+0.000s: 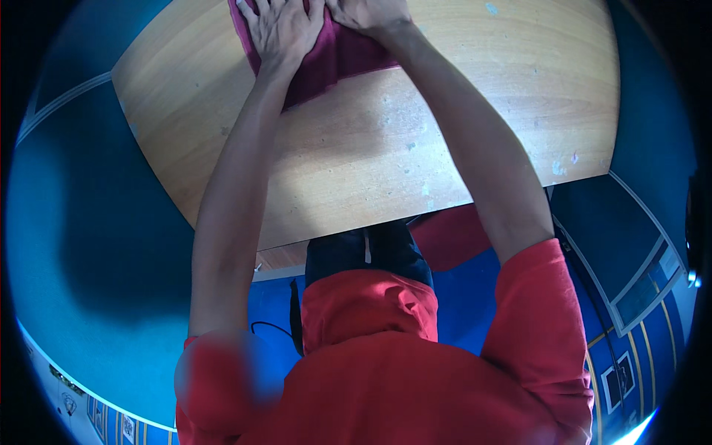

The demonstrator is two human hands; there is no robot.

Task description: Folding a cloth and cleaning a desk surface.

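Observation:
A maroon cloth [352, 55] lies creased on the wooden table, running out of view at the top edge. My left hand [284, 28] rests palm down on its left part, fingers spread. Close beside it, my right hand [369, 12] presses on the cloth's upper right part, its thumb stretched toward the left thumb. The picture's top edge cuts off the other fingers of the right hand. Neither hand is seen gripping the fabric. The cloth's near corner hangs toward me between my forearms.
The light wooden table [341, 185] has worn, chipped spots, and its near edge runs in front of my legs. Under it on the right is a dark red flat piece [452, 237]. Teal panels [111, 222] stand at the left. A thin dark cable [271, 324] lies by my left side.

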